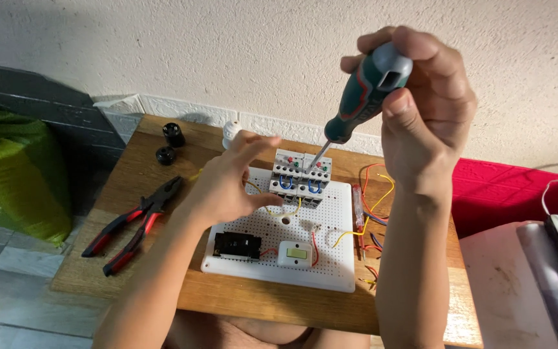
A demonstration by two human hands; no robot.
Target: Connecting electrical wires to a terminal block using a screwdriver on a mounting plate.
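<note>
My right hand [421, 110] grips a green and grey screwdriver [364, 90] held high, its shaft slanting down to the top of the two white breaker modules [301, 174] on a white perforated board [330, 262]. My left hand [230, 181] rests beside the modules on their left, fingers spread, thumb and fingertips touching a yellow wire [272, 208] at the modules' side. A black socket block [237, 245] and a white switch [297, 253] sit near the board's front edge.
The board lies on a small wooden table [156, 278] against a white wall. Red-handled pliers [134, 223] lie at left, two black round parts [170, 142] and a white lamp holder [230, 132] at the back. Loose coloured wires [372, 213] at right; a red cushion [511, 194] and green bag [8, 168] flank the table.
</note>
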